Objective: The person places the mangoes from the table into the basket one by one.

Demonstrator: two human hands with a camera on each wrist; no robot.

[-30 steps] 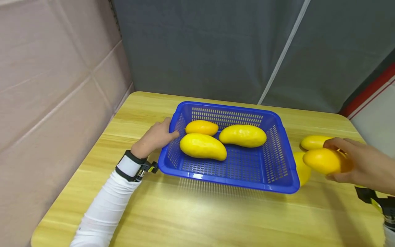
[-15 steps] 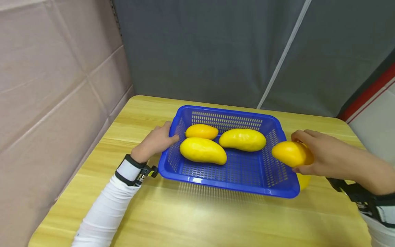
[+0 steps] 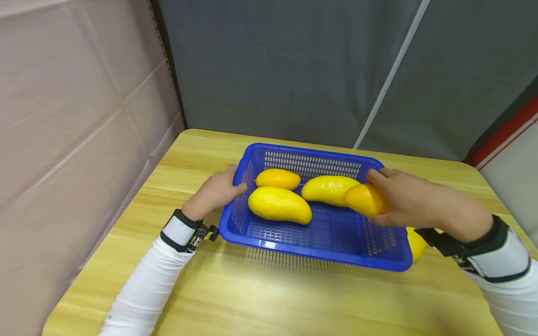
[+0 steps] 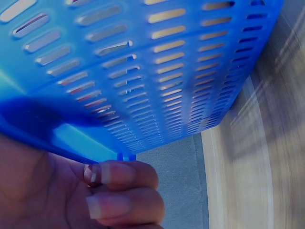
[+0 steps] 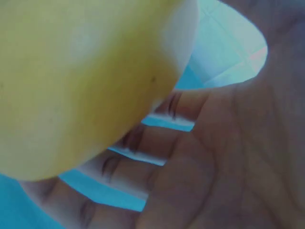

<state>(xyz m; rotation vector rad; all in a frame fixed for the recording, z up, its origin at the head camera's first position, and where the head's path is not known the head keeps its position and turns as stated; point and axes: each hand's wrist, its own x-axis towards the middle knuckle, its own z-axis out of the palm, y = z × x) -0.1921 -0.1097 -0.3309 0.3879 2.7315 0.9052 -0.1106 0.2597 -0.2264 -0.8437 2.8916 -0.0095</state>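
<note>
A blue plastic basket with slotted walls holds an orange-yellow mango and two larger yellow mangoes, one at front left and another at back right. At its left rim, my left hand grips the edge, thumb inside; the left wrist view shows curled fingers under the rim. My right hand holds an orange mango over the basket's right side, partly covering the back-right one. In the right wrist view that mango lies against the fingers.
Another yellow mango sits on the wooden table just outside the basket's right wall, partly hidden by basket and wrist. Grey cloth hangs behind the table, and a pale padded wall stands to the left.
My right hand has carried the orange mango leftward from the table's right side to over the basket. My left hand has stayed on the rim.
</note>
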